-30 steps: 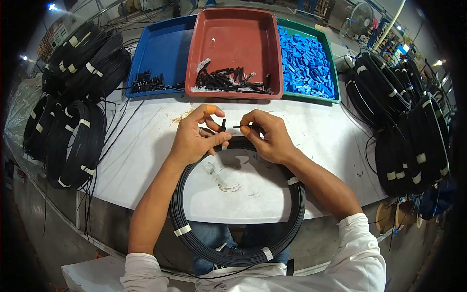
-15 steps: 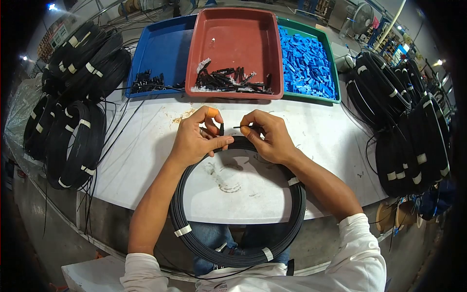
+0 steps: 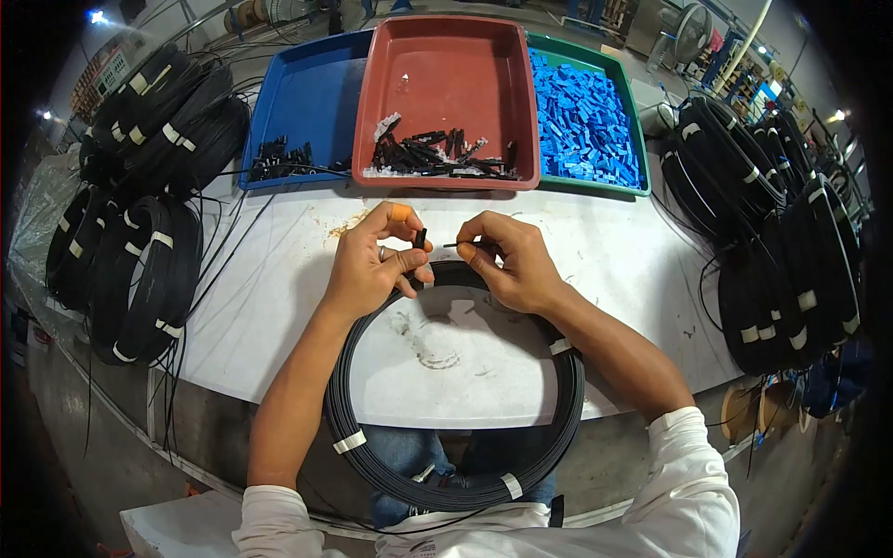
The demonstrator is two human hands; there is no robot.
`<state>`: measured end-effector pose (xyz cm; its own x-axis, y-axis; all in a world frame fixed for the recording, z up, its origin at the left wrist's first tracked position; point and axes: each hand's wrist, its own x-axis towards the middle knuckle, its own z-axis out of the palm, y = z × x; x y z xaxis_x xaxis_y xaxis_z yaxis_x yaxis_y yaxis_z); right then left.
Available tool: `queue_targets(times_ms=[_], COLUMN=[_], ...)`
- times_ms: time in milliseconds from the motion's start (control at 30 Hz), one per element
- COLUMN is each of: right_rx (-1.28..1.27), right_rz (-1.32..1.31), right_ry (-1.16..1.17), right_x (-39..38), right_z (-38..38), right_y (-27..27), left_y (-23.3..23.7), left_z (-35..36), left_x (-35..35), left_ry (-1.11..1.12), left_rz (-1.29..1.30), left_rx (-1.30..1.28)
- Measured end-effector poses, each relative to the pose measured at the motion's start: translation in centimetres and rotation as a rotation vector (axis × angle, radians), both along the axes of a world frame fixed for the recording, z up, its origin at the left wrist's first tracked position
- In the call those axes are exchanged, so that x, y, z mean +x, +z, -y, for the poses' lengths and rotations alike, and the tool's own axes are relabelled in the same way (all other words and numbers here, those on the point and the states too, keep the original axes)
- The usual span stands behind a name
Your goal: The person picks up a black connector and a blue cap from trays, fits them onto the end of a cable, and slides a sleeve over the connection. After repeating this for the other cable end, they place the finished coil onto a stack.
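My left hand (image 3: 377,256), with orange tape round one finger and a ring, pinches a small black connector part (image 3: 420,239) between thumb and fingers. Facing it, my right hand (image 3: 510,256) is closed on a thin black cable (image 3: 453,245), whose end points left toward the part. A small gap separates the cable end from the part. Under both hands lies a coil of black cable (image 3: 342,391), bound with white tape, partly on the table and partly over my lap.
Behind the hands stand a blue tray (image 3: 307,84) with black pieces, a red tray (image 3: 456,74) with black parts, and a green tray (image 3: 635,139) full of blue pieces. Taped cable coils (image 3: 149,270) are stacked left, and more coils (image 3: 744,167) right, on the white table (image 3: 642,298).
My left thumb and fingers have shifted their grip on the connector part, which sits slightly higher. The right hand has moved barely left with the cable.
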<state>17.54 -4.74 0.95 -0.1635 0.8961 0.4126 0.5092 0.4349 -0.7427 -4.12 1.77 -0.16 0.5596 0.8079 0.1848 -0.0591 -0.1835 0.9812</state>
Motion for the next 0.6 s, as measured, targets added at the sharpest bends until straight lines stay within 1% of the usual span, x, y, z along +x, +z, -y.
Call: queue_targets(times_ms=[100,167,200,267,300,367,467,600], right_rx=[0.01,0.233,0.233,0.201,0.198,0.208,0.193,0.203], right_rz=[0.027,0.079,0.079,0.032,0.032,-0.014,0.009,0.028], right_ry=[0.017,0.026,0.027,-0.001,0.0,-0.01,0.002,0.017], right_x=[-0.1,-0.3,-0.3,-0.3,-0.3,-0.2,-0.2,-0.3], right_z=[-0.1,-0.4,-0.3,-0.2,-0.2,-0.1,0.2,0.2], right_y=[-0.4,-1.1,-1.1,-0.8,-0.6,-0.2,0.2,0.1], left_y=[-0.1,0.5,0.3,-0.3,-0.5,-0.8,-0.2,0.3], left_z=[-0.1,0.2,0.2,0.1,-0.1,-0.5,0.3,0.6], left_x=[-0.2,-0.4,-0.4,-0.4,-0.5,-0.7,-0.1,0.0], left_ry=[-0.018,-0.022,-0.022,0.022,0.024,0.031,0.103,0.117], left_rz=[0.041,-0.02,-0.019,-0.001,-0.001,-0.08,-0.071,-0.115], left_rx=[-0.008,0.018,0.018,0.233,0.231,0.388,0.387,0.44])
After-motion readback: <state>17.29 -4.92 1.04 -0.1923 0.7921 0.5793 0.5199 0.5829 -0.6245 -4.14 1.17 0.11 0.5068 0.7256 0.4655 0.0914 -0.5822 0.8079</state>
